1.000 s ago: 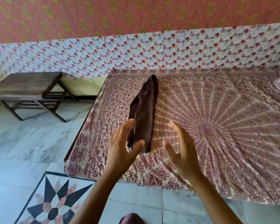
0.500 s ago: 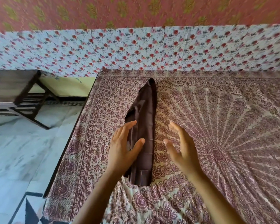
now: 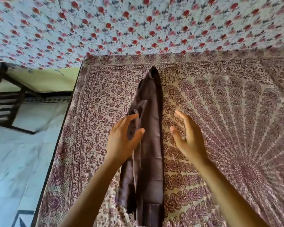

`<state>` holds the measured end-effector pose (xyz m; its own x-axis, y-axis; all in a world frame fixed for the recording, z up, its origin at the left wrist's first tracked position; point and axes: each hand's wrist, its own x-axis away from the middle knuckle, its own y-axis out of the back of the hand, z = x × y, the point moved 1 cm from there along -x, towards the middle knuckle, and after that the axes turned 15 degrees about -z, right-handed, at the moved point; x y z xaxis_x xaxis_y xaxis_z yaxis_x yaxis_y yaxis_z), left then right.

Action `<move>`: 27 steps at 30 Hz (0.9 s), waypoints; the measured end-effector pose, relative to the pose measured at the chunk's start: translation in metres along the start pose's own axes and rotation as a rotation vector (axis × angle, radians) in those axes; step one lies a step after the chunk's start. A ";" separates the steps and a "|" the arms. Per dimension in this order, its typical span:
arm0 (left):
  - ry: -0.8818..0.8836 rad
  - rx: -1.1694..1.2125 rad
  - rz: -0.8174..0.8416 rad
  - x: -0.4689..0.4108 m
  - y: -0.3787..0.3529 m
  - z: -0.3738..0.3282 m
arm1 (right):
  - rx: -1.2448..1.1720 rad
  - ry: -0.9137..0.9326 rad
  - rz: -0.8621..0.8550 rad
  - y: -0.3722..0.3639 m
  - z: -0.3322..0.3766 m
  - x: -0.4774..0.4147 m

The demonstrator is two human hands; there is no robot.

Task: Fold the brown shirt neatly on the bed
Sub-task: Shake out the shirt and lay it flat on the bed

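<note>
Long brown cloth shirt [image 3: 152, 128] lies in a strip on our print-covered bed [image 3: 220, 112]; left hand [image 3: 121, 141] & right hand [image 3: 187, 140] spread, gripping nothing. Next prob: fold near end to far

The left hand [image 3: 121, 141] and right hand [image 3: 188, 140] are bare, as are both slender forearms [image 3: 92, 185].

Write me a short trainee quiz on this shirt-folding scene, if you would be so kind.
1. True or false: the brown shirt lies on the bed as a long narrow strip.
2. Which hand overlaps the shirt's edge? A) left B) right C) neither
3. Fill in: neither hand grips anything; both are ____.
Key: 1 true. 2 A: the left hand overlaps it; the right hand is beside it, over the bed. 3 open.
</note>
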<state>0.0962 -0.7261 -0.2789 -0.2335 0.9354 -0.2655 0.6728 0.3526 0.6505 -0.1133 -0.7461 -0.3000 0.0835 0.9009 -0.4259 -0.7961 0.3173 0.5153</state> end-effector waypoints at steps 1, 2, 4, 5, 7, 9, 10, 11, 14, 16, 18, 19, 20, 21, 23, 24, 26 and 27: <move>0.012 -0.002 0.009 -0.010 -0.011 0.007 | -0.005 -0.013 0.000 -0.009 -0.012 -0.006; 0.027 -0.010 0.024 -0.022 -0.026 0.018 | -0.013 -0.032 -0.005 -0.019 -0.027 -0.012; 0.034 -0.016 0.045 -0.046 -0.055 0.036 | -0.032 -0.059 -0.030 -0.038 -0.056 -0.028; 0.037 -0.019 0.044 -0.059 -0.070 0.043 | -0.036 -0.066 -0.039 -0.049 -0.071 -0.037; 0.044 -0.040 0.048 -0.084 -0.099 0.055 | -0.045 -0.075 -0.031 -0.067 -0.096 -0.056; 0.032 -0.062 0.040 -0.110 -0.131 0.066 | -0.055 -0.075 -0.016 -0.087 -0.120 -0.074; 0.041 -0.053 0.042 -0.124 -0.148 0.072 | -0.065 -0.072 -0.012 -0.097 -0.131 -0.083; 0.068 -0.030 0.046 -0.136 -0.164 0.078 | -0.076 -0.070 -0.011 -0.105 -0.140 -0.090; 0.161 -0.017 0.004 -0.177 -0.218 0.099 | -0.101 -0.103 -0.013 -0.133 -0.175 -0.112; 0.224 -0.018 -0.048 -0.204 -0.251 0.115 | -0.095 -0.127 -0.008 -0.150 -0.197 -0.121; 0.294 -0.054 -0.079 -0.235 -0.282 0.133 | -0.094 -0.155 0.000 -0.165 -0.220 -0.128; 0.318 -0.047 -0.107 -0.249 -0.295 0.139 | -0.099 -0.173 0.007 -0.171 -0.230 -0.131; 0.351 -0.024 -0.134 -0.262 -0.306 0.145 | -0.102 -0.185 0.016 -0.178 -0.239 -0.133; 0.374 -0.007 -0.157 -0.274 -0.315 0.150 | -0.097 -0.181 0.022 -0.183 -0.245 -0.134; 0.395 -0.064 -0.177 -0.296 -0.330 0.153 | -0.083 -0.147 0.023 -0.193 -0.261 -0.136; 0.398 -0.120 -0.180 -0.307 -0.336 0.155 | -0.085 -0.128 0.019 -0.197 -0.268 -0.136; 0.368 -0.199 -0.141 -0.324 -0.348 0.160 | -0.088 -0.107 0.012 -0.203 -0.280 -0.135; 0.352 -0.240 -0.123 -0.329 -0.354 0.160 | -0.087 -0.103 0.005 -0.205 -0.284 -0.134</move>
<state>0.0477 -1.1633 -0.5357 -0.5545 0.8235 -0.1199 0.4529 0.4195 0.7867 -0.1318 -1.0157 -0.5601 0.1365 0.9296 -0.3425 -0.8453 0.2895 0.4490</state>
